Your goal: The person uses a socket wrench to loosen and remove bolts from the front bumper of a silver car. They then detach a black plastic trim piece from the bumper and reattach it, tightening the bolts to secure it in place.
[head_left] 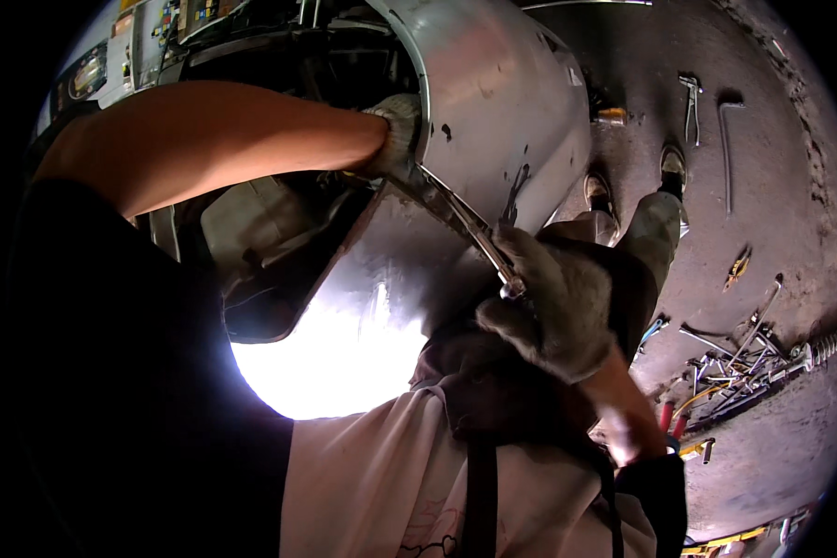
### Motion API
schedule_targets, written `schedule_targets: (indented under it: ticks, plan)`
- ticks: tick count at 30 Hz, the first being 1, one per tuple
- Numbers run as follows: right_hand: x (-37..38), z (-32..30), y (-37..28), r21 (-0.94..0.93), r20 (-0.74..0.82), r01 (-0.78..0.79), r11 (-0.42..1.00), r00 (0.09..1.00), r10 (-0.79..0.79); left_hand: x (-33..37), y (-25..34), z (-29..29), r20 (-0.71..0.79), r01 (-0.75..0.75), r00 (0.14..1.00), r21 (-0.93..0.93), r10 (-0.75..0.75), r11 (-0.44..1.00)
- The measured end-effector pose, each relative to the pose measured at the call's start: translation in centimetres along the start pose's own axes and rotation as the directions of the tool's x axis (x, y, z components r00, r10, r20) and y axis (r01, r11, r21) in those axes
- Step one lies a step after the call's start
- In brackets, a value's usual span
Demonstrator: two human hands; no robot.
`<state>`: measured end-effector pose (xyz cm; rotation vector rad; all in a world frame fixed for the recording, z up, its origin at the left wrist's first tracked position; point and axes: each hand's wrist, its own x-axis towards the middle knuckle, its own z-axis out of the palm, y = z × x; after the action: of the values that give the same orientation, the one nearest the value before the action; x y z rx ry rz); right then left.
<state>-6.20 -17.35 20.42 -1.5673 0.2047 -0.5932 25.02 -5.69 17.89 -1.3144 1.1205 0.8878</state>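
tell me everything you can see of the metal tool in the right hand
The metal tool is long, slim and silvery, with a rounded knob at its lower end, held in the gloved right hand. It slants up leftward in front of the grey car panel, its far end near the left hand; the tip is unclear.

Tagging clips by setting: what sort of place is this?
Probably a vehicle repair or body shop: a grey metal vehicle panel under work, a heap of hand tools on the stained floor, and what looks like a coil spring.
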Motion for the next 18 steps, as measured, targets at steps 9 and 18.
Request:
schedule_targets:
  ticks: [9, 18]
  plan:
    - [3.0, -1.4, 1.1, -0.365, 0.347, 0.166, 0.916, 0.937, -0.032, 0.1, 0.2, -0.2, -0.001, 0.013, 1.000, -0.013, -0.013, 1.000]
    - [1.0, 1.1, -1.8, 0.559, 0.369, -0.765, 0.319, 0.574, 0.731, 0.0, 0.1, 0.2, 0.012, 0.013, 1.000, -0.035, -0.012, 0.999]
